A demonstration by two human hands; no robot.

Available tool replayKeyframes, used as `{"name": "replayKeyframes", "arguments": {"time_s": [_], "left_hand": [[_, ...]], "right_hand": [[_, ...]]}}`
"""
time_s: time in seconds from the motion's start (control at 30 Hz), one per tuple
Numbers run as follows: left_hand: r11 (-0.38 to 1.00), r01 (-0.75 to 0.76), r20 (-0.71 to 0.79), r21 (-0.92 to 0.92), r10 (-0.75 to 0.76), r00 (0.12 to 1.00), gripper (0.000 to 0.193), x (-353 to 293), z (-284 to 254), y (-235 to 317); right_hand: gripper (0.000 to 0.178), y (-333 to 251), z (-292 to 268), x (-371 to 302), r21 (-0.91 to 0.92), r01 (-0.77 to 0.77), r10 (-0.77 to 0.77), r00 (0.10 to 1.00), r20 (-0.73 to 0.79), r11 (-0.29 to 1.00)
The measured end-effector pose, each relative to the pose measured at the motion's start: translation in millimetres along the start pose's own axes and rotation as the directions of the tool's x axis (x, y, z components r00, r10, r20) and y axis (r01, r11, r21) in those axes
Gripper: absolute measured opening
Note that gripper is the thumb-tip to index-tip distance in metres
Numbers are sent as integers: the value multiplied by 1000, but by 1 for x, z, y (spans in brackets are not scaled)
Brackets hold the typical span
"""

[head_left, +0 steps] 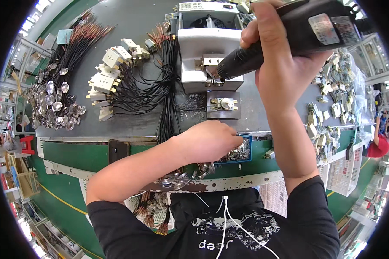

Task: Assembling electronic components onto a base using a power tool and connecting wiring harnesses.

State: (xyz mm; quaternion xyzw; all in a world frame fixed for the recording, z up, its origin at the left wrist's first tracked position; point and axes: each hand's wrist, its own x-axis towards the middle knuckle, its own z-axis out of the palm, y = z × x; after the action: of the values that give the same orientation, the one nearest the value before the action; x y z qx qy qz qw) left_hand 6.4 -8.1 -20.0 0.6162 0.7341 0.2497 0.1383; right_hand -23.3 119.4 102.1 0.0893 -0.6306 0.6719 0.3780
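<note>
Head view: grey desk (134,26) carries a white jig (207,47). Right hand (285,52), arm raised, fingers wrapped around a black power screwdriver (281,39) tipped onto the jig. Left hand (209,140), fingers pinched together, dips into a blue tray (247,149) of small metal parts (240,154) at the desk's near edge.

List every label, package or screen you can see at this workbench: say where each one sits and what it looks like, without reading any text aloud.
Sticker on the black power tool held in the right hand: rectangular, pale with a reddish patch.
Label on top of the white machine: long white strip with a small square code.
Blue parts tray by the left hand: small, rectangular, unlabelled.
No screens visible.
</note>
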Motion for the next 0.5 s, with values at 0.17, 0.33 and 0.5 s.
{"name": "replayKeyframes", "arguments": {"time_s": [0.17, 0.33, 0.5], "left_hand": [[998, 23, -10, -57, -24, 1000, 13, -3, -4, -2], [992, 104, 41, -73, -101, 994, 16, -3, -13, 4], [997, 63, -70, -36, -66, 995, 15, -15, -14, 1]], "right_hand": [[22, 4, 7, -3, 25, 12, -13, 1000, 21, 1000], [36, 25, 19, 8, 80, -39, 39, 999, 4, 996], [51, 8, 25, 4, 175, -38, -6, 969, 245, 984]]}}
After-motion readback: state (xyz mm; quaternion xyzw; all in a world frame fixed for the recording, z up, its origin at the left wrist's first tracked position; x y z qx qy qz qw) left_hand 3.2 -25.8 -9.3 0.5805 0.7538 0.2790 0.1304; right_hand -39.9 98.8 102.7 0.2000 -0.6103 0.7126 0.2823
